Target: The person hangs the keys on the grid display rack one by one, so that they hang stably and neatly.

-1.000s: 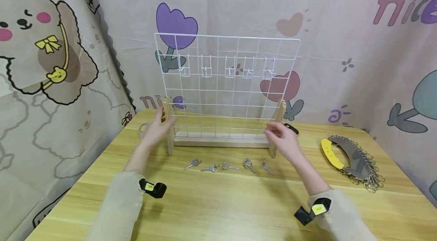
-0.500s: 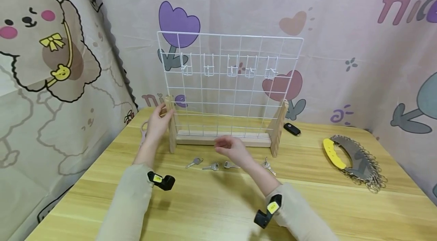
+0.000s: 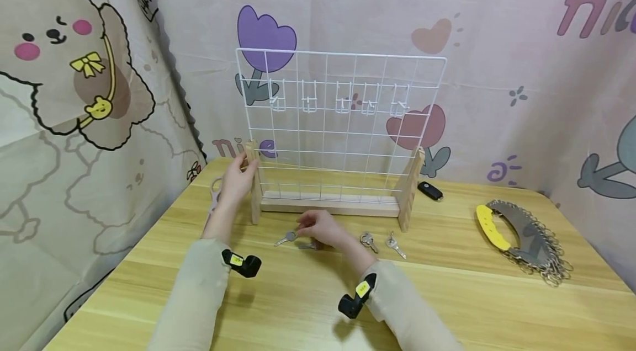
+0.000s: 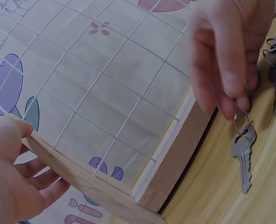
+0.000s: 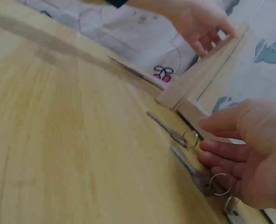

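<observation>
My left hand [image 3: 237, 180] grips the left wooden upright [image 3: 256, 196] of a stand that carries a white wire grid panel; the thumb lies on the near face, fingers behind. In front of the stand's base, my right hand [image 3: 320, 228] reaches low over a row of several keys with rings. Its thumb and fingers are parted at the ring of the leftmost key [image 3: 286, 238], which lies flat on the table. In the right wrist view, a second key [image 5: 201, 181] lies below the fingers. Farther right are a round-headed key [image 3: 368, 242] and another key [image 3: 395, 246].
White wire hooks [image 3: 343, 105] hang in a row on the upper grid. A black car key fob [image 3: 430, 191] lies right of the stand. A yellow-handled grey ring sizer [image 3: 492, 228] with many metal rings is at far right. Scissors [image 3: 215, 193] lie behind the left arm.
My right hand has moved left and down from the right upright, past the middle, to the leftmost key. My left hand has closed onto the left upright.
</observation>
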Demonstrator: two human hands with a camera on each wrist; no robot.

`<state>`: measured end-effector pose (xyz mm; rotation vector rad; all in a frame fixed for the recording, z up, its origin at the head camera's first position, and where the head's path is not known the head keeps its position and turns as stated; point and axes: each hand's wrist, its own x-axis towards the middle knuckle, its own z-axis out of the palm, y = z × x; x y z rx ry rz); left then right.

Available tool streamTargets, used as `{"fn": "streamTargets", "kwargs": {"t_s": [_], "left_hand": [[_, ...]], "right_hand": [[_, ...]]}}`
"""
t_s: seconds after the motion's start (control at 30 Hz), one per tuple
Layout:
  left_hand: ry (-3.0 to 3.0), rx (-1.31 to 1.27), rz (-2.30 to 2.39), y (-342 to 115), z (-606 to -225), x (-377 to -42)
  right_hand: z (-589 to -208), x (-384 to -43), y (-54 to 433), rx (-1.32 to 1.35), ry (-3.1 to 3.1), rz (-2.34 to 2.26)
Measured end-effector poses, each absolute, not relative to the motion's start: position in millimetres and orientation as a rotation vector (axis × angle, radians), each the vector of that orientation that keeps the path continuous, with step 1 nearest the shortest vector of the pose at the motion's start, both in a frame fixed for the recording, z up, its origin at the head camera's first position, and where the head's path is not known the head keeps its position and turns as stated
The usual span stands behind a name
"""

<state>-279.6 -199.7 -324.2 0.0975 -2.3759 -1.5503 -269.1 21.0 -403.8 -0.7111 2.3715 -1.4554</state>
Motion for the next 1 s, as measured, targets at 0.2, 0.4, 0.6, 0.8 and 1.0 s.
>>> {"fn": "streamTargets", "kwargs": {"t_s": [0.2,0.4,0.6,0.8,1.0], "left_hand": [[-2.385,0.121,-1.558,-198.6,-323.2,-279.6],[-2.382,0.126,-1.557,-198.1,-322.7,-279.4],[-2.39,0.135,-1.549,-198.8,-324.1,-279.5],[-2.393,0.123,-1.548,-198.2,-323.5,-278.4],[-2.382,0.124,-1.573,-198.3,-322.6,-278.8]], "right_hand": [[-406.3,-269.9,16.1,-0.728,2.417,-1.344],[-405.7,-269.0,12.9,-0.725,2.466,-1.294],[-407.1,-269.1,12.9,-0.717,2.51,-1.262],[-404.7,-271.3,16.5,-0.736,2.528,-1.259],[-391.7,-274.1,22.8,-0.772,2.569,-1.253]]}}
